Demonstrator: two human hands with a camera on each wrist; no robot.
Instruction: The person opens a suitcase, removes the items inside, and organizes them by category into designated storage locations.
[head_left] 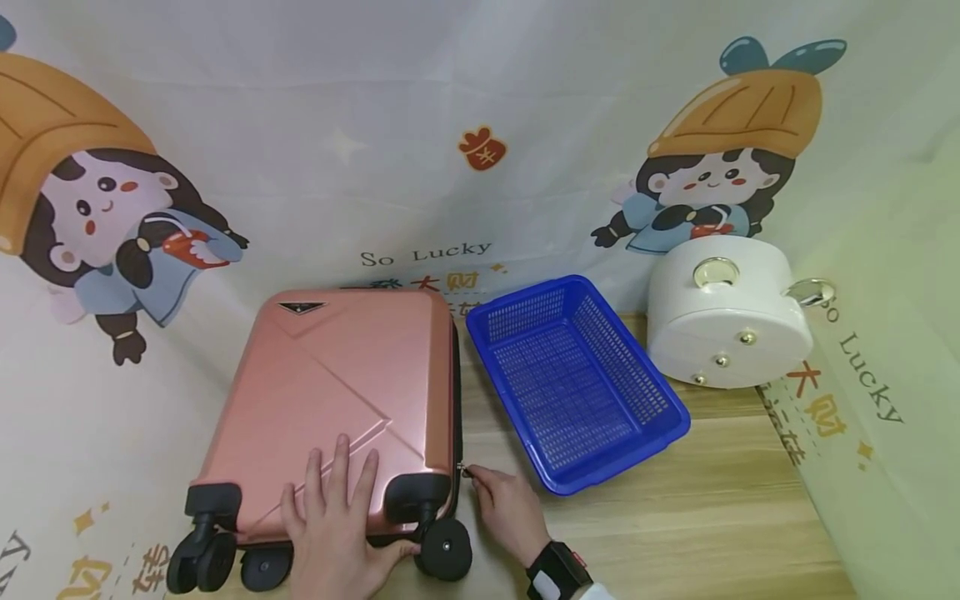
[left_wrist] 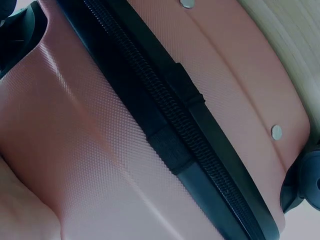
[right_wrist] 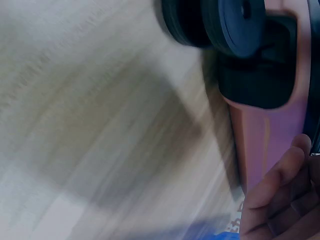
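A pink hard-shell suitcase point(head_left: 337, 375) lies flat on the table, its black wheels point(head_left: 447, 548) toward me. My left hand point(head_left: 330, 525) rests with spread, straight fingers on the shell's near end, the thumb beside the right wheel. At the suitcase's right side, my right hand point(head_left: 513, 512) pinches the small zipper pull point(head_left: 464, 471) between thumb and forefinger. In the left wrist view a black zipper point(left_wrist: 172, 110) runs along the suitcase's wheel end, its teeth meshed. The right wrist view has the curled fingers point(right_wrist: 270, 187) close against the zipper edge; the pull is mostly hidden there.
A blue plastic basket point(head_left: 536, 446) stands on the wooden table point(head_left: 720, 500) right of the suitcase, near my right hand. Behind it on the right sits a white round bag point(head_left: 720, 300) with gold studs and a ring handle. A printed cloth point(head_left: 420, 83) covers the back and sides.
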